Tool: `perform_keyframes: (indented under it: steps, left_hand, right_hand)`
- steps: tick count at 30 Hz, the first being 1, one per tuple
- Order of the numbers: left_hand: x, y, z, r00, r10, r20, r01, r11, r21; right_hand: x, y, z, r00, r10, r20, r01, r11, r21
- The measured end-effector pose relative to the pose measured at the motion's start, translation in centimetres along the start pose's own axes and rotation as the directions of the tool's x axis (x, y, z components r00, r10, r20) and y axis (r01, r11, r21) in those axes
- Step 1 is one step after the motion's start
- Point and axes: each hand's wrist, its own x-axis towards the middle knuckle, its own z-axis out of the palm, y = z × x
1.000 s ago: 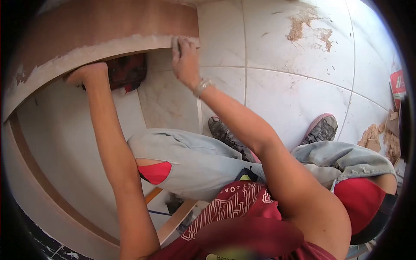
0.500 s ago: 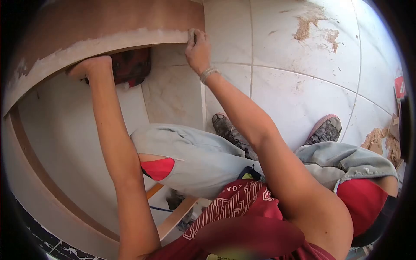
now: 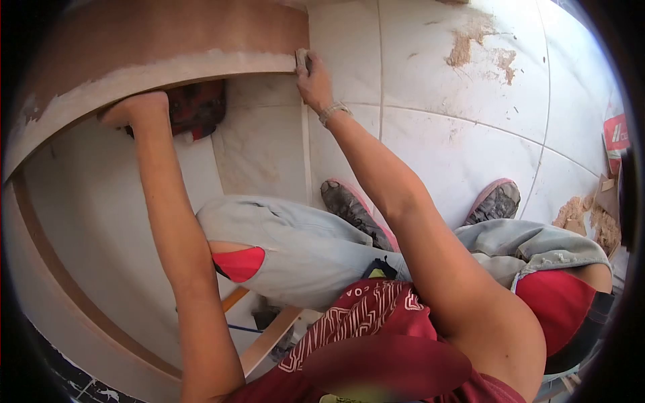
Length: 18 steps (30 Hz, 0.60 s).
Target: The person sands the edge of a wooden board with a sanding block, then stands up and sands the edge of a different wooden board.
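Note:
A curved brown wooden panel with a pale, filler-smeared edge strip arcs across the upper left. At the strip's right end, my right hand is closed round a small pale block, which is pressed against the panel's end corner. A band circles that wrist. My left hand reaches up to the underside of the curved edge, its palm side near the wood and its fingers hidden beneath it.
Behind my left hand lies a dark red and black bag-like item. Tan dust is scattered on the white tiled floor. My shoes stand on the tiles. More debris and a red-and-white package sit at the right.
My right hand has slid slightly outward at the panel's end, and the pale block now shows between its fingers. My left hand stays under the edge; the view has shifted a little.

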Motion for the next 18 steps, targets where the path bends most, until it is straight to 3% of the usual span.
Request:
perform_keyframes:
  steps: [5,8,11,14,18]
  left_hand:
    - [-1.4,0.4,0.5,0.999,-0.033,0.027,0.032,0.999,0.035]
    - [-1.0,0.1,0.3,1.0,-0.007,0.012,0.007,0.999,0.053]
    - [0.2,-0.4,-0.4,0.999,0.021,0.046,-0.022,0.999,0.023]
    - [1.1,-1.0,-1.2,0.996,0.033,0.082,-0.035,0.999,0.023]
    - [-0.1,-0.4,-0.5,0.999,-0.009,0.054,0.007,0.999,0.039]
  right_hand:
    - [-1.5,1.3,-0.1,0.999,-0.049,0.004,0.049,0.991,-0.121]
    - [-2.5,0.4,0.0,0.985,-0.113,0.134,0.155,0.92,-0.359]
    - [-5.9,-0.5,1.2,0.988,-0.147,0.045,0.153,0.916,-0.371]
    - [-4.1,1.6,1.9,0.953,-0.303,-0.022,0.28,0.903,-0.327]
    - [-2.9,0.9,1.0,0.987,-0.148,0.055,0.157,0.885,-0.438]
